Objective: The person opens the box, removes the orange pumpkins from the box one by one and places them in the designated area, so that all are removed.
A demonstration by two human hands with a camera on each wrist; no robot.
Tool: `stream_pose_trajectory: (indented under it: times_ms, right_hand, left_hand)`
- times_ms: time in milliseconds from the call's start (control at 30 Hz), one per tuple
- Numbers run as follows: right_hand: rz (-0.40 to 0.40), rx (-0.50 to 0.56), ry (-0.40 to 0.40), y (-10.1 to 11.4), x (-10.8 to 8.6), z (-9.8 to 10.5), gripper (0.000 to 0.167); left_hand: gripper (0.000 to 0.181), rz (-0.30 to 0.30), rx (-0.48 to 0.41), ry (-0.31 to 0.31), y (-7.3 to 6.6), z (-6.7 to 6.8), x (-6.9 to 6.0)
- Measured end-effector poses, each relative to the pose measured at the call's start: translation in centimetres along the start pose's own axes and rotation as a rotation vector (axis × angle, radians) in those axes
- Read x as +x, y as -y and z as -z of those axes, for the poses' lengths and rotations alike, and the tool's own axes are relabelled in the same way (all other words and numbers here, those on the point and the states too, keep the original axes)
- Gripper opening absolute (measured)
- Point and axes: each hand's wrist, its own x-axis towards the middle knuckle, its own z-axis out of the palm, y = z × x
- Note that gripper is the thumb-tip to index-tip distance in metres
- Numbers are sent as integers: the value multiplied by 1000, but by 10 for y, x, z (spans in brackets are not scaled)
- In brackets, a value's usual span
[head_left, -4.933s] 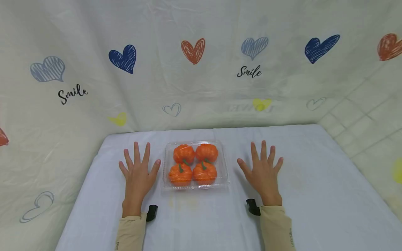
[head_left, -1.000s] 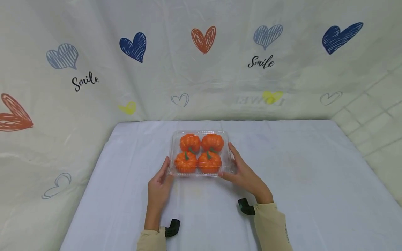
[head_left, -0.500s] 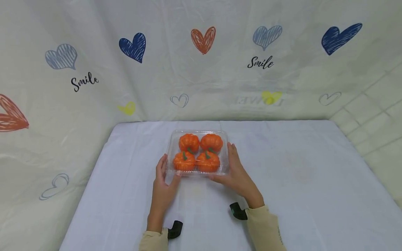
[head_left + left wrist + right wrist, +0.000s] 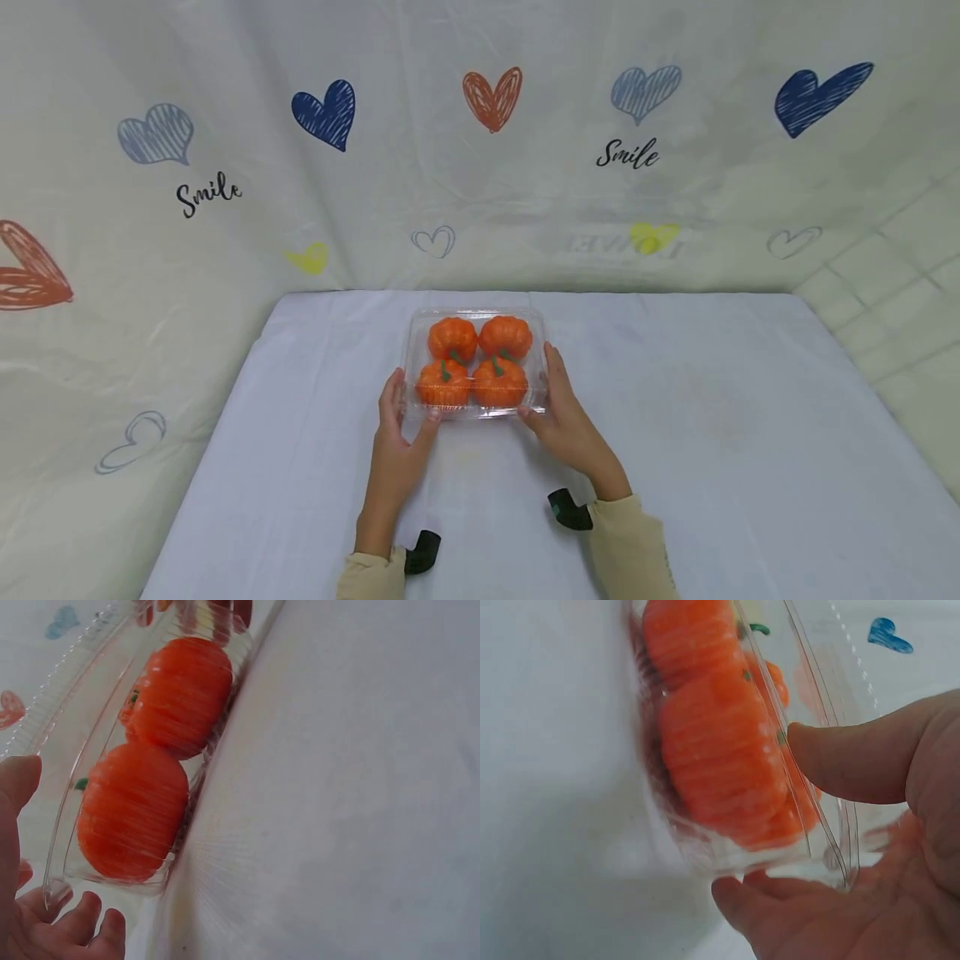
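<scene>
Plastic container [image 4: 480, 412] near table edge [image 4: 660, 297], room rightward.

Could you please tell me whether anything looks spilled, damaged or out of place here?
A faint yellowish mark discolours the white tablecloth in front of the clear container, perhaps a stain. Otherwise nothing stands out: the orange pumpkins look whole.

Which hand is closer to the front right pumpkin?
Right. The right hand grips the right side of the box, next to the front right pumpkin; the left hand grips the left side, beside the front left pumpkin.
</scene>
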Motion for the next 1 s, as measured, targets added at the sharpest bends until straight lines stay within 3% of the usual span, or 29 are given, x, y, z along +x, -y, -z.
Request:
stream_pose_trajectory:
  times_ms: [200, 533, 767, 1000]
  right_hand:
    - [15, 66, 99, -7, -4, 13, 93]
    - [-19, 179, 194, -11, -11, 27, 86]
    - [-50, 191, 199, -13, -12, 31, 84]
    - [-31, 177, 160, -14, -13, 33, 80]
  left_hand:
    - [84, -9, 8, 3, 1, -2, 0]
    - [85, -8, 3, 28, 3, -3, -1]
    - [86, 25, 14, 47, 4, -4, 0]
    - [87, 22, 26, 47, 3, -7, -1]
